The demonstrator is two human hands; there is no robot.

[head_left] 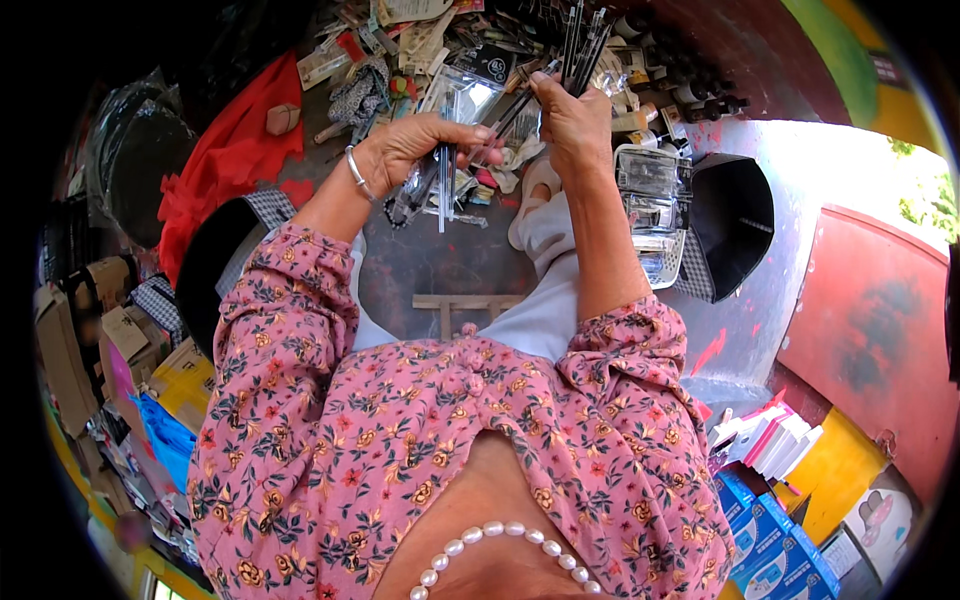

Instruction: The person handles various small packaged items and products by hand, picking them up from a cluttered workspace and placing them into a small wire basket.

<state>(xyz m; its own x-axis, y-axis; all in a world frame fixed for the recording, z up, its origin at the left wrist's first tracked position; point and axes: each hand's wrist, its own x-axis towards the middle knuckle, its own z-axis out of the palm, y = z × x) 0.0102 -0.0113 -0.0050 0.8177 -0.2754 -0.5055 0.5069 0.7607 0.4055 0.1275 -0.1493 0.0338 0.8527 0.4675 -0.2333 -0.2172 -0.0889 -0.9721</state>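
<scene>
OK, R hand (572, 120) is up front, R of ctr, fingers wrapped round a dark stick bundle (586, 50): thin, pen-like pcs, can't get an exact no. They fan up & away, long axis near upright in view w/ a slight lean R. L hand (425, 143) is a bit lower, well over to the L, thumb & fingers pinching a paler stick bunch (446, 195) that hangs down the view, so the 2 lots point roughly opp. ways. Btwn the hands: slanted dark sticks (512, 112), running from by the R thumb down-L toward the L fingers; can't tell which hand grips them. Hands are near, not touching, afaict. Looks: R lot mostly blk, slim, straight, ends uneven; L lot clear-ish/bluish w/ dark pcs alongside. Clear packet (472, 92) is just beyond L hand, messy pile (420, 45) past both, clear-&-blk tray (650, 205) R of the R forearm (606, 240).
</scene>
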